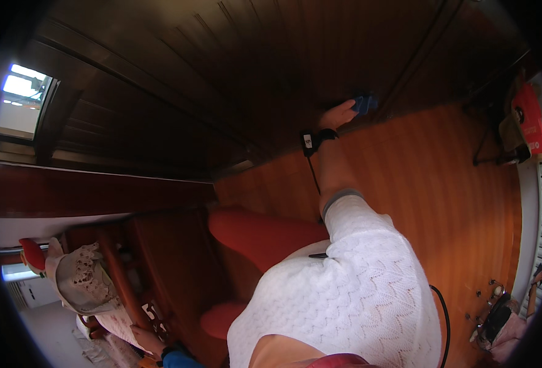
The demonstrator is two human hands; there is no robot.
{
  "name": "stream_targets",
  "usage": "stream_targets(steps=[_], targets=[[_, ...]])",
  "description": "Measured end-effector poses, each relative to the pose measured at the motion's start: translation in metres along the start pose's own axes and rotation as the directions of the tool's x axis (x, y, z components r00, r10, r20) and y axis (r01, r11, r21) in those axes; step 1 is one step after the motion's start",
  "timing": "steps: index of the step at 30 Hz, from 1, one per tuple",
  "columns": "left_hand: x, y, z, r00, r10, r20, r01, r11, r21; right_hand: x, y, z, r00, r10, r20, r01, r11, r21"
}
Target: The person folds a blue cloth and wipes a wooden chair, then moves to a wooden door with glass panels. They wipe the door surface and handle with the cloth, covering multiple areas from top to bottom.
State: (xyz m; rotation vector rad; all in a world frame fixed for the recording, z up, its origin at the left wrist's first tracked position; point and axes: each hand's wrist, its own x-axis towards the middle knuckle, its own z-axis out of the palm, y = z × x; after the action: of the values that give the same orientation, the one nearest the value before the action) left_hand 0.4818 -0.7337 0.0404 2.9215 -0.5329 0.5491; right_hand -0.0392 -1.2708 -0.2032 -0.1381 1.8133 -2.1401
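Observation:
My right hand [339, 114] holds a blue cloth [365, 105] against the lower part of a dark wooden panel [271, 83], close above the floor. A black device is strapped to that wrist, with a thin cable hanging from it. At the lower left, my left hand [147, 338] grips the wooden rail [123, 280] of a carved seat, with a black band and something blue at its wrist. Part of that hand is hidden by the rail and the picture's dark edge.
The wooden floor [427, 184] stretches right of my arm. A red bag [531, 119] hangs at the far right beside a dark stand. Lace-covered cushions [87, 271] lie on the seat at left. At the lower right is another person's arm [533, 294], near a metal-framed object.

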Motion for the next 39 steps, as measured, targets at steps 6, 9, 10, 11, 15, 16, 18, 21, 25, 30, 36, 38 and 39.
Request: stream_targets(steps=[6,9,10,11,15,16,18,21,25,30,36,38,39], targets=[[-0.002,0.009,-0.002,0.994,-0.088,0.066,0.1,0.975,-0.197,-0.003,0.011,-0.007,0.842,0.519,0.147,-0.536,0.77,0.346],[-0.007,0.014,-0.005,0.997,-0.071,0.036,0.077,0.98,-0.185,-0.023,-0.039,0.004,0.779,0.6,0.18,-0.603,0.641,0.475],[-0.006,0.014,-0.006,0.994,-0.095,0.059,0.104,0.98,-0.171,-0.027,-0.051,0.008,0.771,0.625,0.122,-0.605,0.661,0.444],[-0.001,0.009,-0.003,0.993,-0.101,0.06,0.11,0.977,-0.182,-0.032,-0.064,0.013,0.769,0.632,0.095,-0.605,0.67,0.43],[-0.002,-0.002,0.006,0.99,-0.124,0.065,0.126,0.991,-0.035,-0.054,-0.144,0.035,0.942,0.333,-0.041,-0.302,0.894,0.332],[0.002,-0.004,0.007,0.992,-0.107,0.061,0.109,0.993,-0.038,-0.055,-0.156,0.044,0.973,0.223,-0.051,-0.201,0.939,0.278],[0.004,-0.007,0.012,0.996,-0.071,0.057,0.074,0.996,-0.042,-0.061,-0.188,0.055,0.996,-0.086,-0.007,0.084,0.937,0.338],[0.004,-0.007,0.01,0.995,-0.069,0.078,0.076,0.993,-0.09,-0.094,-0.242,0.064,0.965,-0.238,0.108,0.24,0.971,-0.005],[0.01,-0.015,0.017,0.975,-0.18,0.126,0.206,0.95,-0.235,-0.108,-0.26,0.073,0.78,-0.608,0.145,0.597,0.794,0.117],[0.002,0.001,0.001,0.981,-0.136,0.136,0.151,0.983,-0.102,-0.111,-0.223,0.057,0.498,-0.816,0.293,0.816,0.555,0.159],[0.003,-0.004,0.0,0.993,-0.071,0.097,0.076,0.996,-0.055,-0.115,-0.131,0.044,0.821,-0.508,0.259,0.482,0.861,0.161],[0.004,-0.007,-0.002,0.994,-0.059,0.094,0.062,0.998,-0.026,-0.118,-0.11,0.039,0.874,-0.431,0.224,0.386,0.896,0.219],[0.004,-0.007,-0.002,0.993,-0.062,0.104,0.066,0.997,-0.035,-0.117,-0.104,0.037,0.914,-0.358,0.19,0.298,0.912,0.283]])
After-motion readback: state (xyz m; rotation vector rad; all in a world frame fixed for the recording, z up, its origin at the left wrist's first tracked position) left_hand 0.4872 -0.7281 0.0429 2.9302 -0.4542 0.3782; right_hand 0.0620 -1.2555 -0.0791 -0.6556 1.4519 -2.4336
